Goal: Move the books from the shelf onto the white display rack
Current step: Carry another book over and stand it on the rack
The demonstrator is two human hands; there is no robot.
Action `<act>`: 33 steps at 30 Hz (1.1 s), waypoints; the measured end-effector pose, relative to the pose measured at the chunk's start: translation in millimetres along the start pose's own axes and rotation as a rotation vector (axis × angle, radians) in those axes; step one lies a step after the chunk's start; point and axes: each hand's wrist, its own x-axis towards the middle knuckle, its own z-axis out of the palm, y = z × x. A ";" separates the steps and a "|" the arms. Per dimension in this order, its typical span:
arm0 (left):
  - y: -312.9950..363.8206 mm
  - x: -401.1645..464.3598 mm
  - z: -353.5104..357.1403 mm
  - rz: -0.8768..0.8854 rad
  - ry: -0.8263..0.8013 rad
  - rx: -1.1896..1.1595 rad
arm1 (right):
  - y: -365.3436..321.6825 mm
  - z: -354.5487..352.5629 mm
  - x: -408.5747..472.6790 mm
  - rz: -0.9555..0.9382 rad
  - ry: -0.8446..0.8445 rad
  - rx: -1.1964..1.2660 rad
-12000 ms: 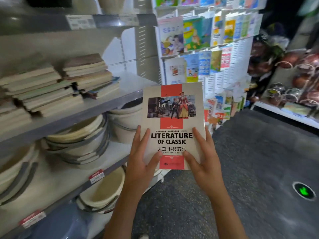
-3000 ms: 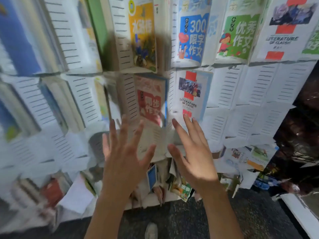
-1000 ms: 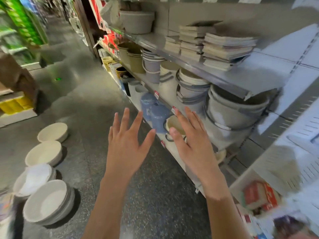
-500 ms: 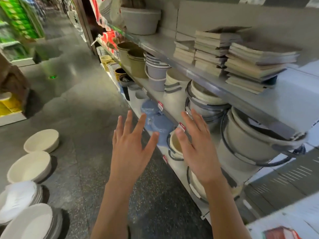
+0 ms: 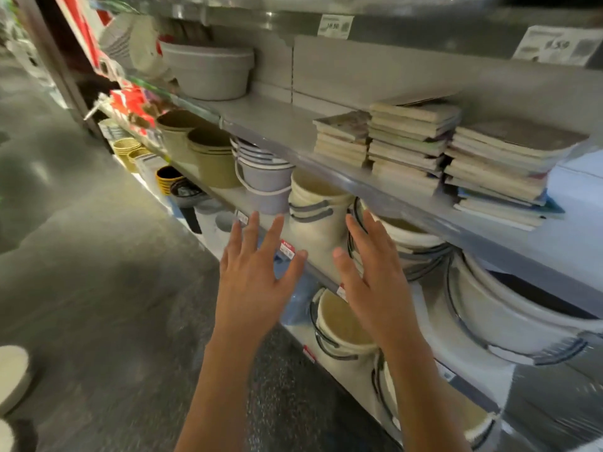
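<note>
Landmark: the grey shelf (image 5: 280,125) carrying the books.

Left of that shelf's book stacks, on the same board, stands a grey basin (image 5: 208,71). Below the shelf, olive tubs (image 5: 199,151) and pale buckets (image 5: 313,207) sit nested.

Left hand (image 5: 251,282): fingers spread, holding nothing, raised in front of the tier below the shelf. Right hand (image 5: 375,285): likewise spread and empty, just beside the left, apart from it.

The books lie flat on the shelf, up and to the right of both hands, in three stacks: a low left stack (image 5: 342,138), a taller middle stack (image 5: 411,138), and a right stack (image 5: 502,164) overhanging the shelf edge. The white display rack is not in view.

Handling, as judged: thin paperbacks, light singly, covers probably smooth and liable to slide; they will flex if held by one corner. Recommend taking the top copy of the right stack by its overhanging front edge, thumb above, fingers beneath.
</note>
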 end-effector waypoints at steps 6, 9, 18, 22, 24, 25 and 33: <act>-44.2 63.3 11.0 0.036 -0.058 -0.024 | 6.3 38.5 44.8 0.108 -0.037 0.020; -54.8 98.3 22.6 0.054 -0.079 -0.059 | 10.4 52.9 74.1 0.157 0.013 0.033; -66.2 218.0 64.7 0.152 -0.101 -0.078 | 39.0 77.7 189.9 0.199 0.024 0.030; -61.4 271.5 83.3 0.157 -0.144 -0.137 | 57.7 81.0 235.5 0.211 0.065 0.035; -60.3 292.7 95.4 0.170 -0.147 -0.146 | 66.2 83.7 254.4 0.248 0.081 0.042; -60.3 301.9 101.4 0.181 -0.155 -0.137 | 70.6 85.7 262.2 0.271 0.094 0.048; -68.8 368.5 129.6 0.223 -0.253 -0.170 | 92.6 109.3 310.6 0.356 0.251 0.010</act>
